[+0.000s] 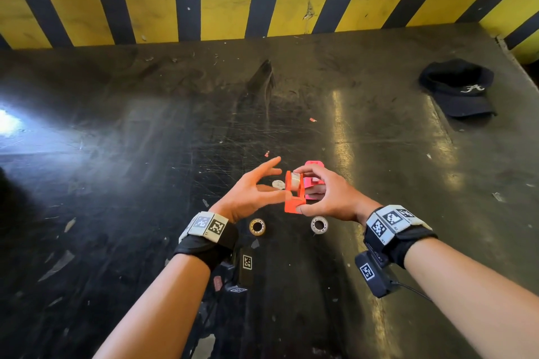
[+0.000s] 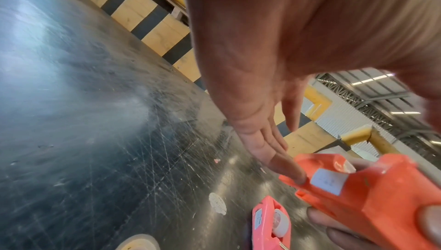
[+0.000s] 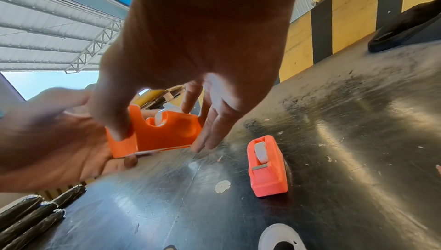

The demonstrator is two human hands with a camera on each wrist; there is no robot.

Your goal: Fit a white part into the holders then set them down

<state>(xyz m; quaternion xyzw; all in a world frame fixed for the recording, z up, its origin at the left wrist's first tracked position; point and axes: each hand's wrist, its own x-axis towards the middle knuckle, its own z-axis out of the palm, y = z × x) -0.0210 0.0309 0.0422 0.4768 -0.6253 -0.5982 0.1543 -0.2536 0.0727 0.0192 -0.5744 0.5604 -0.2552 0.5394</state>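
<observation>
The right hand (image 1: 326, 195) pinches an orange tape dispenser (image 1: 294, 194) above the worktop's (image 1: 145, 154) near middle; the left hand's (image 1: 250, 192) grip is apart, fingertips touching it. Only the right wrist view shows the pink dispenser (image 3: 267, 167) whole.

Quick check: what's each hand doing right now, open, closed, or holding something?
Left hand: open, fingers spread, touching the orange plastic tape dispenser.
Right hand: holding that dispenser, thumb at one end, fingers at the other.

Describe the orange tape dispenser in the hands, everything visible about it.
The orange tape dispenser looks like glossy moulded plastic, with a notched side wall and a pale tape roll seated in it. It is held tilted above the dark table. The right hand grips it by thumb and fingers; the left hand, fingers spread, touches its other side.
</observation>
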